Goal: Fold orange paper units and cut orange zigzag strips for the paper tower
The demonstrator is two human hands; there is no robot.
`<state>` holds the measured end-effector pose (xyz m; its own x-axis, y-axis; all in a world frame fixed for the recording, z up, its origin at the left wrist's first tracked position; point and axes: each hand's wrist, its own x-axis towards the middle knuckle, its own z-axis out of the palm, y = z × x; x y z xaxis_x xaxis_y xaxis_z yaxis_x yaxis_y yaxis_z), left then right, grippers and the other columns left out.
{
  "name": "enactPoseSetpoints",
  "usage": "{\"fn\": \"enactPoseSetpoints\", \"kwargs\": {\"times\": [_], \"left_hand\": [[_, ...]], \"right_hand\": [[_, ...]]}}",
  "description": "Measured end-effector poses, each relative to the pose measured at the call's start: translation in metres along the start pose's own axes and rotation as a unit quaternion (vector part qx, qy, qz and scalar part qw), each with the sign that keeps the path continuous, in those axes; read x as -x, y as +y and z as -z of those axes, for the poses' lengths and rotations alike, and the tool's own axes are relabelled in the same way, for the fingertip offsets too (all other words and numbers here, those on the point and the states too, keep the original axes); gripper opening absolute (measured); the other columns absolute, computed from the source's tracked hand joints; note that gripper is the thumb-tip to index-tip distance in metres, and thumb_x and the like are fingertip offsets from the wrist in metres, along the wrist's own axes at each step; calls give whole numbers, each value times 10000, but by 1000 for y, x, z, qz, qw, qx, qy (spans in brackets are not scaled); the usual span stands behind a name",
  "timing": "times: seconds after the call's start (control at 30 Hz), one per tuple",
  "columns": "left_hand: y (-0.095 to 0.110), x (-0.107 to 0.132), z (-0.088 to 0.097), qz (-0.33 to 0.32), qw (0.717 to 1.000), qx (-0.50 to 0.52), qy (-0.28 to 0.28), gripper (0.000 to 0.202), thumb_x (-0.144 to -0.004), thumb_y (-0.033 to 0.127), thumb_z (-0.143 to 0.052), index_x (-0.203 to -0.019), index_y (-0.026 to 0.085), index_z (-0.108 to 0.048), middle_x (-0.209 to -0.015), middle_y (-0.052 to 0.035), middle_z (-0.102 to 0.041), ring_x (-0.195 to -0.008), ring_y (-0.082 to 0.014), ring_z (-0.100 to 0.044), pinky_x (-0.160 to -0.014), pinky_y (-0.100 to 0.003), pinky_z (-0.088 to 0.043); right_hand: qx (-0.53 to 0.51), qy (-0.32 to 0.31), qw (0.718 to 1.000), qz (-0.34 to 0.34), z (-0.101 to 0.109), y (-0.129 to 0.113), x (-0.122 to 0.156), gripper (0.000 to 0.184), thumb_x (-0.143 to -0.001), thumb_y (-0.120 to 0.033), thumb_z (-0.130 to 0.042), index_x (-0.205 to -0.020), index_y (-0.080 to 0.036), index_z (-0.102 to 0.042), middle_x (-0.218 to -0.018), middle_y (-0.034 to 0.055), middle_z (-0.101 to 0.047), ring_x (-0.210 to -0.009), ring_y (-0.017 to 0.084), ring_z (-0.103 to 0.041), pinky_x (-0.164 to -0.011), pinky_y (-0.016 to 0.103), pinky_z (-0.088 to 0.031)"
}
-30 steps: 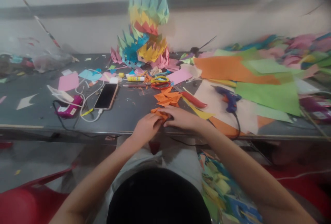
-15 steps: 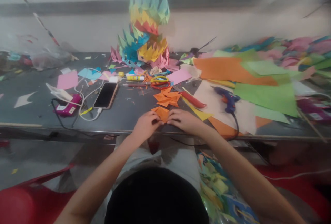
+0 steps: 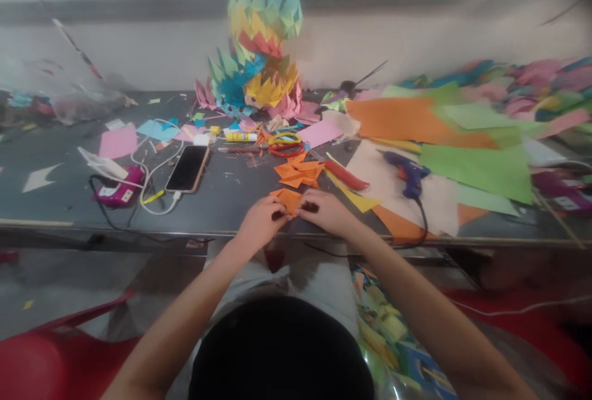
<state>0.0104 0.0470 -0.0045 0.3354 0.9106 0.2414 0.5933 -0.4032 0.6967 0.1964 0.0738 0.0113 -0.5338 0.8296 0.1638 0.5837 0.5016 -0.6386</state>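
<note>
A small folded orange paper piece (image 3: 290,199) lies near the front edge of the dark table (image 3: 69,203). My left hand (image 3: 259,225) pinches its left side with curled fingers. My right hand (image 3: 326,211) grips its right side, fingers closed on the paper. Just behind it sits a small pile of folded orange pieces (image 3: 300,172). At the back stands a tall stack of coloured folded paper shapes (image 3: 259,55).
A phone (image 3: 187,168) on a white cable lies to the left, beside a magenta device (image 3: 118,193). A blue glue gun (image 3: 407,173), a red tool (image 3: 346,176), a glue stick (image 3: 240,137) and large orange and green sheets (image 3: 476,169) cover the right. Red chair at lower left.
My right hand, which lay across the orange piece, has pulled back to its right side. Both hands now pinch it from the two sides.
</note>
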Motion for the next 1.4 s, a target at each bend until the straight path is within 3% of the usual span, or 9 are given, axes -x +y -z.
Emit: {"fn": "enactPoseSetpoints", "kwargs": {"times": [0.37,0.57,0.77,0.87,0.97,1.13,1.27,1.4], "left_hand": [[4,-3,5,18,999,20,-20,56,-744,175,-652,-691,158,-647,-810,-36,-616,-778,-157,-580,-732,-274,-435],[5,-3,6,37,998,34,-26,44,-725,155,-663,-689,155,-640,-793,-24,-617,-760,-149,-581,-736,-274,-433],[3,-1,12,14,998,55,-17,117,-741,276,-660,-768,164,-642,-878,-35,-618,-814,-156,-576,-753,-280,-441],[1,-1,16,-9,999,31,-13,146,-751,180,-622,-896,167,-631,-1049,-64,-596,-970,-177,-549,-858,-308,-426],[3,-2,17,-21,999,-21,-34,257,-733,73,-571,-965,173,-615,-1026,-61,-618,-994,-192,-541,-887,-328,-418],[13,-5,16,68,997,-8,-28,238,-754,158,-593,-987,201,-612,-832,-20,-667,-726,-157,-608,-700,-275,-476],[22,-5,14,124,988,93,-3,195,-754,174,-600,-949,184,-609,-836,-27,-685,-749,-152,-636,-694,-255,-492],[26,-2,18,142,971,191,-13,219,-801,166,-532,-1017,164,-571,-886,-45,-687,-747,-137,-641,-669,-243,-504]], "right_hand": [[5,1,999,-33,-7,-1,-2,147,-713,-239,-641,-677,-172,-514,-702,-3,-531,-658,124,-478,-587,228,-344],[-53,-61,996,-37,5,6,-5,114,-703,-177,-613,-737,-176,-505,-719,-10,-522,-635,116,-463,-595,232,-364],[-69,-63,995,-27,9,9,-5,84,-718,-214,-598,-752,-175,-532,-728,0,-538,-656,126,-485,-618,248,-379],[-87,-53,994,-30,8,12,-3,76,-723,-226,-594,-742,-175,-541,-717,-1,-542,-640,122,-486,-601,244,-383],[-97,-34,994,-37,7,13,-2,83,-717,-235,-609,-738,-178,-553,-705,-4,-550,-615,117,-485,-574,237,-385],[-79,76,993,-39,-1,-5,7,137,-748,-306,-618,-759,-183,-559,-703,5,-549,-593,121,-485,-555,244,-400],[-61,78,995,-18,-12,-25,11,305,-669,-311,-707,-923,-193,-586,-857,46,-592,-714,160,-550,-639,279,-451],[-97,80,992,-35,-17,-29,8,258,-742,-179,-577,-998,-198,-587,-941,67,-637,-789,175,-601,-702,297,-477]]}}
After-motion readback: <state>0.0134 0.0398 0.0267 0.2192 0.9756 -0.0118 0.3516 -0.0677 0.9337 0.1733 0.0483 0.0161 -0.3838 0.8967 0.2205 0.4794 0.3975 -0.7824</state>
